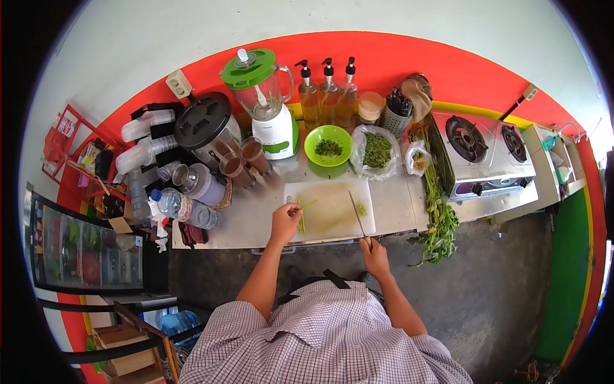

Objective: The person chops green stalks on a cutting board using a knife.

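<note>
On the white cutting board [329, 192] at the counter's front edge lie chopped green bits [362, 209]. My left hand [285, 223] is over the board's left side, its fingers closed on thin green stalks [309, 205]. More stalks reach down the board beside those fingers. In my right hand [376, 257] is the handle of a knife [357, 214], held at the board's front edge. Its long blade points away from me over the right part of the board, left of the chopped bits. Whether the blade touches the board I cannot tell.
Behind the board stand a green bowl [313, 142] of chopped greens, a plastic bag [376, 152] of greens and a blender [272, 121]. Leafy stems [441, 221] hang over the front edge beside the gas stove [483, 153]. Leftward are brown cups [236, 169] and a water bottle [185, 210].
</note>
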Demonstrator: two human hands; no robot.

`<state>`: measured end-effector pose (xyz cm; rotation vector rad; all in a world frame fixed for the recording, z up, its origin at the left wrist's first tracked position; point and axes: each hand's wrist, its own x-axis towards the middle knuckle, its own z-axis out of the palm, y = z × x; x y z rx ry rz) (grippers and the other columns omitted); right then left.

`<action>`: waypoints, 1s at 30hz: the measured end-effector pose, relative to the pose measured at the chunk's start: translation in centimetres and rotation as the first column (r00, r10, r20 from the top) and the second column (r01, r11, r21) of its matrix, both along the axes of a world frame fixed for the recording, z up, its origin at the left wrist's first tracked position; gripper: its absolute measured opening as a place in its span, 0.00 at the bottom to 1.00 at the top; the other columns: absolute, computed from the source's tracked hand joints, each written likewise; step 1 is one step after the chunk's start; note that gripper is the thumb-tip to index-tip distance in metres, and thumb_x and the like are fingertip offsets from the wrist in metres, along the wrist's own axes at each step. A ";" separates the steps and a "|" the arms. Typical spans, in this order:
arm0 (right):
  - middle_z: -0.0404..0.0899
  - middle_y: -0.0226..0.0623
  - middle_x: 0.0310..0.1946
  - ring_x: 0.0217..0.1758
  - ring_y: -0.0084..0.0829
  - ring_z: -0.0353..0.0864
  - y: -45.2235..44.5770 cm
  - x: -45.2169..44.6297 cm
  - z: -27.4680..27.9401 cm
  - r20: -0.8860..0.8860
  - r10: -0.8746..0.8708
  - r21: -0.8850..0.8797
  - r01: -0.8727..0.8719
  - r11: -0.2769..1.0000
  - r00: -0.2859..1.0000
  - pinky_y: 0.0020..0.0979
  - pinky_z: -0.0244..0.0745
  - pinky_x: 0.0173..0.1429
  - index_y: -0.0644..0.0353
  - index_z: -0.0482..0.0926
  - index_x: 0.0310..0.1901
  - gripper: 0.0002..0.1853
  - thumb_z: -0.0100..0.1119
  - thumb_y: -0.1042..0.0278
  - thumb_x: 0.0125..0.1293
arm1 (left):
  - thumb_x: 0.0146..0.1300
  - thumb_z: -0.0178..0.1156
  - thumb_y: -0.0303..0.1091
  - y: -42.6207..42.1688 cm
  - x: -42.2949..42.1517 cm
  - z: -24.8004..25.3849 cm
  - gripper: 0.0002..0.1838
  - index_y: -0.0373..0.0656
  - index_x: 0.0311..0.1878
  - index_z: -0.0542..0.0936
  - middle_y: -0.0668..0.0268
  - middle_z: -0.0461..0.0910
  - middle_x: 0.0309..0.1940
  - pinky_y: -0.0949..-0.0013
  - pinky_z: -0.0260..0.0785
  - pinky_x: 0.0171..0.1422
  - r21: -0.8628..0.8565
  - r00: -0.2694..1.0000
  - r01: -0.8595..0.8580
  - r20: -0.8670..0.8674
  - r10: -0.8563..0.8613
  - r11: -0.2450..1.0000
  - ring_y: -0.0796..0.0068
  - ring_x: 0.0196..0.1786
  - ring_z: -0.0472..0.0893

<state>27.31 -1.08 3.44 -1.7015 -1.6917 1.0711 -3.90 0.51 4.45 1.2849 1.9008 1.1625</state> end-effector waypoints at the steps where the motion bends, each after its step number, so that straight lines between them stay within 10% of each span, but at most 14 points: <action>1: 0.82 0.61 0.31 0.38 0.63 0.83 -0.2 -0.2 -0.1 0.018 0.032 -0.018 -0.031 0.999 0.999 0.53 0.74 0.42 0.69 0.80 0.40 0.24 0.58 0.48 0.75 | 0.63 0.68 0.27 0.0 1.0 -0.4 0.08 0.34 0.43 0.86 0.62 0.86 0.31 0.67 0.76 0.43 0.001 0.999 0.040 0.012 -0.040 0.999 0.74 0.33 0.81; 15: 0.83 0.65 0.34 0.42 0.66 0.83 -2.5 -3.0 -0.8 0.162 0.082 -0.152 -0.058 0.987 0.983 0.59 0.75 0.47 0.68 0.80 0.39 0.28 0.57 0.43 0.74 | 0.61 0.65 0.26 -0.7 7.5 -3.0 0.07 0.41 0.43 0.82 0.57 0.81 0.41 0.52 0.74 0.54 0.004 0.864 0.235 -0.459 -0.207 0.972 0.50 0.49 0.79; 30: 0.83 0.66 0.36 0.45 0.66 0.83 -1.9 -3.0 -0.6 0.127 0.086 -0.188 -0.062 0.980 0.988 0.57 0.75 0.51 0.69 0.80 0.39 0.29 0.55 0.42 0.75 | 0.61 0.64 0.24 -1.4 5.5 -3.0 0.09 0.42 0.45 0.82 0.59 0.80 0.42 0.54 0.74 0.56 -0.011 0.908 0.169 -0.387 -0.159 0.986 0.53 0.51 0.78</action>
